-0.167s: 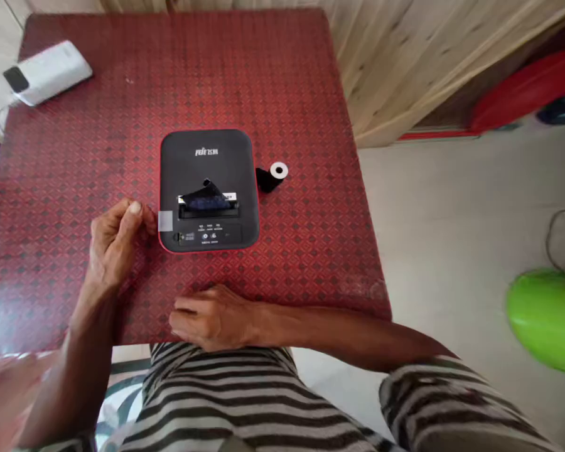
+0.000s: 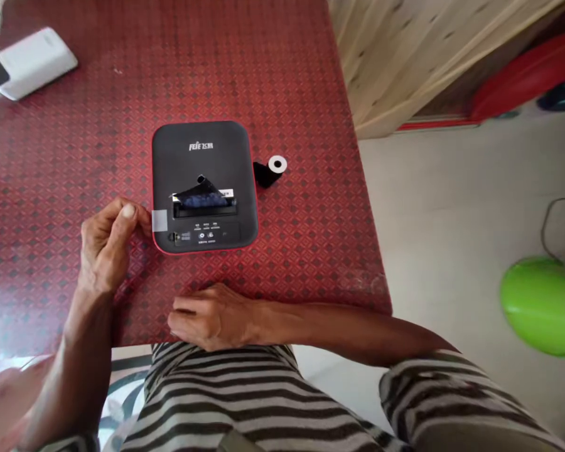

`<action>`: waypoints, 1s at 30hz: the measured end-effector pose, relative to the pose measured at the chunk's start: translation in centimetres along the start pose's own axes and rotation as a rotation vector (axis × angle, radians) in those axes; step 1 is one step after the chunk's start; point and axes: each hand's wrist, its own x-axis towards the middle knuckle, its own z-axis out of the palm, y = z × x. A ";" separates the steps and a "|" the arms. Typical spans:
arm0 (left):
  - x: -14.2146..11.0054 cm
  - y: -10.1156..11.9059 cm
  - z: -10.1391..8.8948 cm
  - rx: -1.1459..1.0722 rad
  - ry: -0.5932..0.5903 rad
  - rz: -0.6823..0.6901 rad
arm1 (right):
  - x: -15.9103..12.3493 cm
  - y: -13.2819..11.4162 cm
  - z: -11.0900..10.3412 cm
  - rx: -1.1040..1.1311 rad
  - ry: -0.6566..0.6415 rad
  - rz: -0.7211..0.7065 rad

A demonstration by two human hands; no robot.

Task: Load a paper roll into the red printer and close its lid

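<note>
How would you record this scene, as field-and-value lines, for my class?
Surface: red patterned table
Main item: black device, red-edged, pale patch at its left edge
Right of device: small black roll with white end
Left hand: beside the patch; contact unclear
Right hand: fingers curled, at table's near edge
Far left: white block, dark-ended

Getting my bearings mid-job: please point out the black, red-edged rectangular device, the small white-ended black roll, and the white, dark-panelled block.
Black, red-edged rectangular device (image 2: 203,164): head view, on its top face.
Small white-ended black roll (image 2: 268,175): head view, on its black side.
White, dark-panelled block (image 2: 36,64): head view, on its white top.
</note>
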 end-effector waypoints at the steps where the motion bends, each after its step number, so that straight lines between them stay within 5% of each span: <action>1: 0.0 0.0 0.0 -0.052 -0.020 0.005 | 0.0 0.0 0.1 0.008 -0.003 0.006; 6: -0.1 0.6 -0.1 -0.258 -0.119 -0.013 | -0.2 0.1 0.4 0.055 -0.051 0.039; 30: 1.2 4.0 -0.2 -0.105 -0.213 -0.110 | 0.3 0.0 -0.5 0.117 -0.114 0.070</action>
